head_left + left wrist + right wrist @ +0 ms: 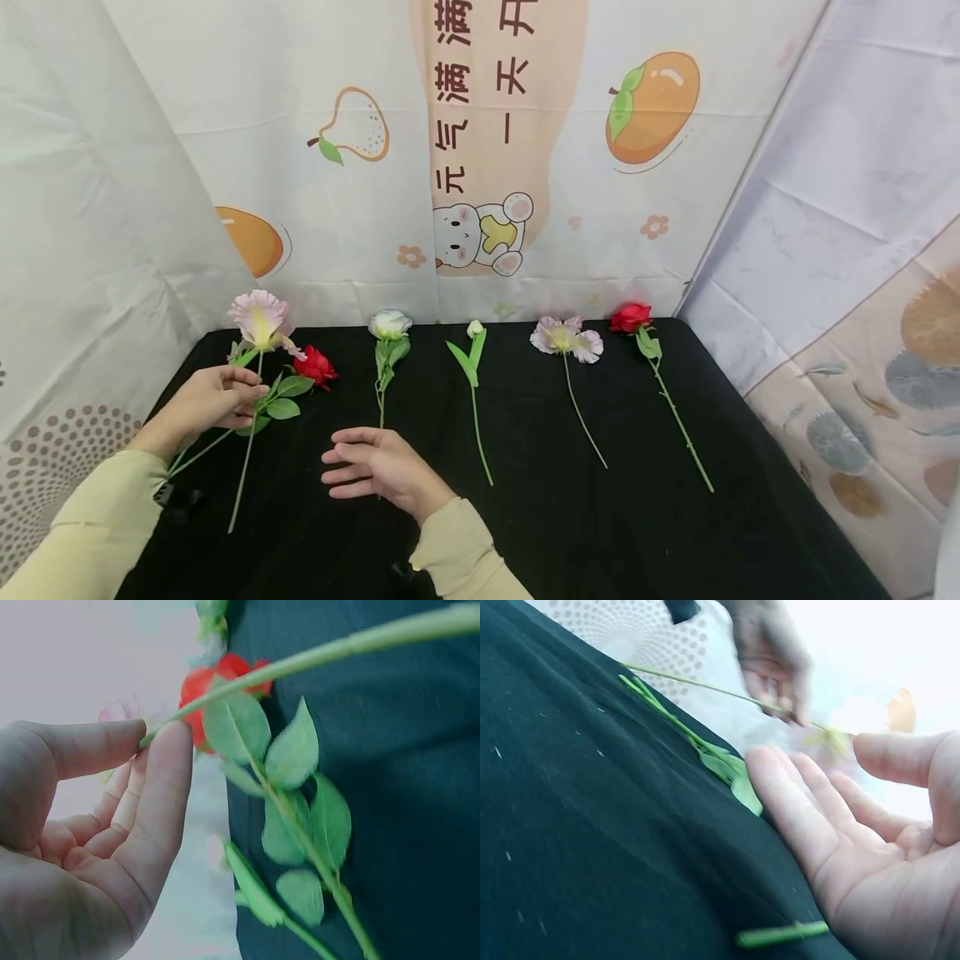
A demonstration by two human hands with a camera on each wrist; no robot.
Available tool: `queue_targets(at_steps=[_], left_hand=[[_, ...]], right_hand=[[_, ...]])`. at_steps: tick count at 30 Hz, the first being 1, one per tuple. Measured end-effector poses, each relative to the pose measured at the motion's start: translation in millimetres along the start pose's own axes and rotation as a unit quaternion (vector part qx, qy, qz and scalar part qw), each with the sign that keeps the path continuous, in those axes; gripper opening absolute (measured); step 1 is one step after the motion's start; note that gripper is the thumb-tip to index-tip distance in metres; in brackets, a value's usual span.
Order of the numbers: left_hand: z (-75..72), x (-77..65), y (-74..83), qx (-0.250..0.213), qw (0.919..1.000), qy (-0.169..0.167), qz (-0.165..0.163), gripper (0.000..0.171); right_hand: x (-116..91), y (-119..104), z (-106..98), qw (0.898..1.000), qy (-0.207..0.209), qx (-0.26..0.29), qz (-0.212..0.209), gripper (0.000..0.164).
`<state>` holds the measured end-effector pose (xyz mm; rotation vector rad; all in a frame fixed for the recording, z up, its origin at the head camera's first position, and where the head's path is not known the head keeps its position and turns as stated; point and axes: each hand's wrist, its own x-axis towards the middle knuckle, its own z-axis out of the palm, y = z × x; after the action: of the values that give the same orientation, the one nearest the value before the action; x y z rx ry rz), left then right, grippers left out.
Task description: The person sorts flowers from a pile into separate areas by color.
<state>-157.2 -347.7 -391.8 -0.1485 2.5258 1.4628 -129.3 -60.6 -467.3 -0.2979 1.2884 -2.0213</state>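
Between thumb and forefinger, my left hand (pixel 213 400) pinches the green stem (pixel 322 658) of a pale pink artificial iris (pixel 261 321). The iris is held above a red rose (pixel 316 367) with green leaves, on the left of the black cloth. A closed tulip bud with a long green leaf (pixel 253 889) lies beside that rose in the left wrist view. My right hand (pixel 386 467) has its fingers extended and holds nothing. It hovers over the lower stem of a white rose (pixel 390 325), partly hiding it.
To the right, a white tulip (pixel 476 331), another pink iris (pixel 566 337) and another red rose (pixel 632 317) lie in a row on the black cloth (pixel 540 533). Printed white curtains (pixel 360 50) stand behind and along both sides.
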Motion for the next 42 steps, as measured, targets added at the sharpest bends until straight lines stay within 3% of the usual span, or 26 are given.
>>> queue_targets(at_steps=[8,16,26,42], left_hand=[[23.5,1.0,14.0,-0.032,0.9993,-0.009,0.014,0.046],[40.8,4.2,22.0,-0.062,0.9974,-0.013,0.034,0.043],[49.6,5.8,24.6,-0.079,0.9960,-0.012,0.041,0.045],[62.0,8.1,31.2,-0.096,0.9935,-0.012,0.060,0.045]], right_hand=[[15,9,30,1.000,0.026,-0.001,0.009,0.036],[21,13,42,0.999,0.034,-0.010,-0.002,0.030],[22,11,43,0.996,0.076,0.026,-0.033,0.029],[16,3,27,0.998,0.045,0.008,-0.041,0.029]])
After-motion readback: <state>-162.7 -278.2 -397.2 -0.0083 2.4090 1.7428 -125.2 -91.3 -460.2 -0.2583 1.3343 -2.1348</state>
